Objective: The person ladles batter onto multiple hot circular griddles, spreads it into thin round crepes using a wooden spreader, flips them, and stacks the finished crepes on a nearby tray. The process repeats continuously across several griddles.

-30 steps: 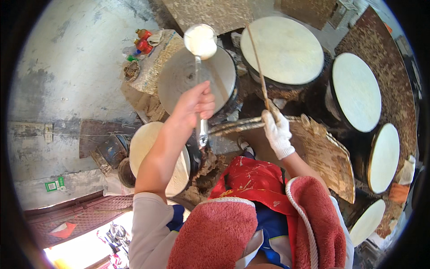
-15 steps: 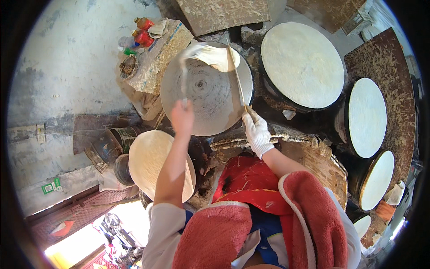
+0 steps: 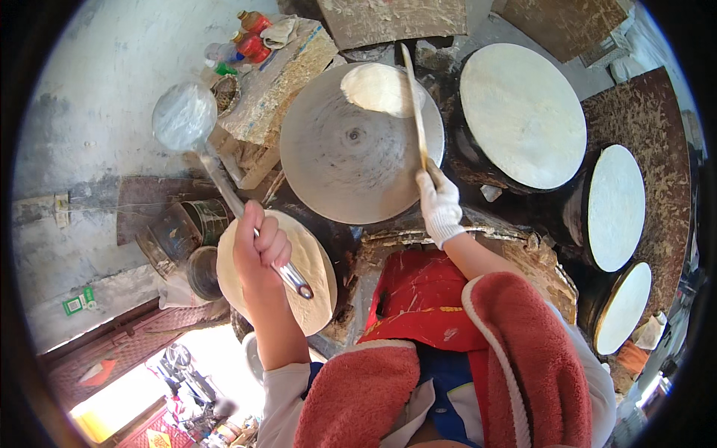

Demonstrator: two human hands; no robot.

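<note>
My left hand is closed round the metal handle of a ladle, whose pale-coated bowl is raised at the far left. Below that hand is a wide round vessel of cream-coloured batter. In front of me lies a round dark griddle. A pool of pale batter sits on its far part. Wearing a white knitted glove, my right hand grips a long thin wooden scraper. The scraper points away from me over the griddle's right side, along the right edge of the batter.
To the right stand several more round griddles, including a large one and a smaller one, covered with pale sheets. A worn ledge at the back left carries red bottles and a cloth. Metal buckets stand at the left.
My left hand has swung the ladle from above the griddle out to the left and nearer me. The batter now lies as a rounded pool. My right hand keeps the scraper over the griddle.
</note>
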